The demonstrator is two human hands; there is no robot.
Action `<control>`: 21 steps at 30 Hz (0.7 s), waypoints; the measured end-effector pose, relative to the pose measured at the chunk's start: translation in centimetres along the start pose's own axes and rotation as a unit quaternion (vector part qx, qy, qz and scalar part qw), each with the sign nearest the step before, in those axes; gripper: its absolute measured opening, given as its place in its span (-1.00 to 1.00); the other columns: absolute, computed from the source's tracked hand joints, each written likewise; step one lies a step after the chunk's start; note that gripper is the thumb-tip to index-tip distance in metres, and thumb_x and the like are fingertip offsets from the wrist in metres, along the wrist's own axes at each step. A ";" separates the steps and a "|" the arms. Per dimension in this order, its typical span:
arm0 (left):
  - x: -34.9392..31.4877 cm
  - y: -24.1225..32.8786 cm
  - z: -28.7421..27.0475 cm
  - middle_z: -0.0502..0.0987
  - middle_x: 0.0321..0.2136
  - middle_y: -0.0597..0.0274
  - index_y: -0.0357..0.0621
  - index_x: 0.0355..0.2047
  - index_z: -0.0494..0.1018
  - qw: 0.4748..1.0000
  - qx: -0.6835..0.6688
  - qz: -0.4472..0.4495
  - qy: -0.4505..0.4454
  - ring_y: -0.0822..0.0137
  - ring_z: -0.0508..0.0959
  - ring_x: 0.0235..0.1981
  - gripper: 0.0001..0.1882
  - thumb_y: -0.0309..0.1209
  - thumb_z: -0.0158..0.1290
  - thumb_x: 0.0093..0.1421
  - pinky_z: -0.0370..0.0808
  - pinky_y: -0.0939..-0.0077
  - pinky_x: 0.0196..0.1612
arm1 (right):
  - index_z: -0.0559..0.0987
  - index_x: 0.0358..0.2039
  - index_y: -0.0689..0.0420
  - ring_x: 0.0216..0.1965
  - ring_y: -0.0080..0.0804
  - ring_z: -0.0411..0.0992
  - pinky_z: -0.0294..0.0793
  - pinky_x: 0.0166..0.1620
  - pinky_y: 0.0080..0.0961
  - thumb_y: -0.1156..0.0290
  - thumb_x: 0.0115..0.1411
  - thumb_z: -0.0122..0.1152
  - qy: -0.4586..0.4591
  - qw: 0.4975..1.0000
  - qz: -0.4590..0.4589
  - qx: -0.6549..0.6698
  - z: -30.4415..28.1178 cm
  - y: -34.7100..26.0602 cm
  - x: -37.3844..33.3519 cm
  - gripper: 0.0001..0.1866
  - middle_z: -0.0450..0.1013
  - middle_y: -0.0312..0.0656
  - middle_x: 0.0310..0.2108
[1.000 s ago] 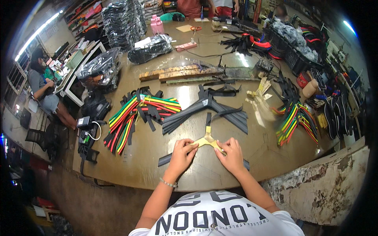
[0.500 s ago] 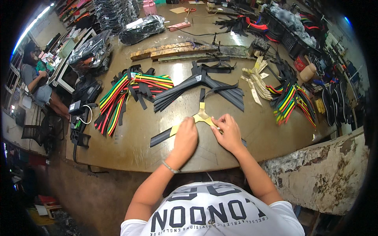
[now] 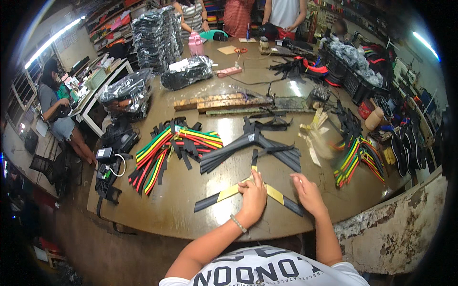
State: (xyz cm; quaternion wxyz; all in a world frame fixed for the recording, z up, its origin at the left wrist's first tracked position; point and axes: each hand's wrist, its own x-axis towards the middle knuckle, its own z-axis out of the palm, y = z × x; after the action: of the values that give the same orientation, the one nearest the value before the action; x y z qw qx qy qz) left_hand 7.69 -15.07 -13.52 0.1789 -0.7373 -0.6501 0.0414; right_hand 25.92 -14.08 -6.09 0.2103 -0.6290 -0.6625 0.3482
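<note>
A Y-shaped black strap [image 3: 205, 202] lies on the brown table, its arms partly covered by pale yellow strips [image 3: 228, 192]. My left hand [image 3: 253, 195] rests on the middle of it with the fingers laid over the join, hiding that part. Off to its right, my right hand [image 3: 309, 194] is raised with nothing in it, fingers apart, beside the strap's right arm. Beyond my hands lies a bundle of black straps [image 3: 224, 151]. To the right of that bundle are loose cream-yellow strips [image 3: 312, 136], partly blurred.
Striped red, yellow and green strap bundles lie left [image 3: 160, 152] and right [image 3: 355, 164]. Wooden bars [image 3: 224, 103] cross the table behind. Plastic-wrapped packs [image 3: 186, 74] and a black crate [image 3: 350, 71] stand farther back. An electrical device with a cable [image 3: 107, 159] sits at the left edge. Several people stand beyond.
My right hand has let go of the strap and moved right, away from it. My left hand has shifted onto the strap's middle. The view has tilted up, bringing people at the far side into sight.
</note>
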 end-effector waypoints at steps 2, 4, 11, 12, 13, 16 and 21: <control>0.0 0.1 0.1 0.24 0.24 -0.09 -0.24 0.23 0.29 1.000 0.021 -0.003 0.001 -0.11 0.49 -0.26 -0.32 0.01 -0.15 0.26 0.53 0.00 -0.19 | 0.45 0.07 0.17 -0.15 0.14 0.47 0.41 -0.09 -0.12 0.18 0.37 -0.07 0.011 1.000 0.016 -0.007 -0.3 -0.2 -1.3 -0.60 0.50 0.14 -0.19; 0.1 0.1 0.2 0.25 0.23 -0.10 -0.23 0.23 0.29 1.000 -0.002 -0.011 0.007 -0.09 0.49 -0.27 -0.30 0.04 -0.15 0.25 0.53 0.00 -0.20 | 0.44 0.08 0.22 -0.12 0.15 0.47 0.42 -0.10 -0.10 0.24 0.38 -0.10 0.047 0.998 -0.036 0.002 0.5 -0.2 -2.6 -0.61 0.50 0.17 -0.17; 0.7 -0.2 -0.4 0.26 0.21 -0.17 -0.18 0.26 0.27 0.999 -0.026 0.010 -0.023 -0.05 0.50 -0.34 -0.09 0.31 -0.18 0.14 0.53 -0.03 -0.25 | 0.59 -0.12 0.29 -0.43 -0.17 0.49 0.46 -0.32 -0.38 0.49 0.20 0.16 0.160 0.976 -0.079 0.126 5.0 0.7 -4.4 -0.75 0.53 0.01 -0.40; 0.7 -0.3 -0.6 0.26 0.21 -0.17 -0.18 0.26 0.26 1.000 -0.014 0.011 -0.025 -0.04 0.50 -0.34 -0.07 0.33 -0.18 0.12 0.53 -0.03 -0.27 | 0.61 -0.16 0.28 -0.48 -0.16 0.47 0.45 -0.36 -0.36 0.49 0.17 0.20 0.205 0.966 -0.131 0.089 5.4 0.8 -4.3 -0.76 0.52 -0.01 -0.45; 0.7 -0.3 -0.7 0.26 0.21 -0.18 -0.18 0.26 0.26 0.999 -0.018 0.010 -0.026 -0.06 0.50 -0.33 -0.06 0.34 -0.18 0.12 0.54 -0.03 -0.28 | 0.62 -0.18 0.28 -0.47 -0.15 0.47 0.45 -0.35 -0.34 0.49 0.15 0.21 0.217 0.965 -0.127 0.072 5.8 1.0 -4.2 -0.78 0.51 -0.02 -0.46; 0.6 -0.3 -0.9 0.25 0.21 -0.17 -0.18 0.26 0.26 0.999 -0.023 0.006 -0.028 -0.10 0.50 -0.32 -0.05 0.35 -0.17 0.11 0.54 -0.02 -0.31 | 0.63 -0.26 0.25 -0.44 -0.11 0.46 0.44 -0.34 -0.29 0.49 0.10 0.24 0.214 0.969 -0.124 -0.005 6.4 1.3 -3.8 -0.81 0.49 -0.05 -0.47; 0.5 -0.2 -0.9 0.26 0.21 -0.16 -0.18 0.26 0.26 1.000 -0.010 0.000 -0.017 -0.19 0.50 -0.29 -0.05 0.35 -0.16 0.10 0.53 0.01 -0.36 | 0.64 -0.32 0.22 -0.39 -0.09 0.44 0.44 -0.29 -0.22 0.45 0.10 0.21 0.185 0.969 -0.127 -0.102 6.6 1.3 -2.9 -0.83 0.46 -0.06 -0.48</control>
State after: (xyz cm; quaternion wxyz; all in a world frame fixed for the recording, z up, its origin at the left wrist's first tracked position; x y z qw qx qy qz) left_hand 7.86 -14.72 -12.53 0.1607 -0.7384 -0.6532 0.0473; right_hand 22.47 -18.29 -10.95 0.3061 -0.6113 -0.7187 0.1268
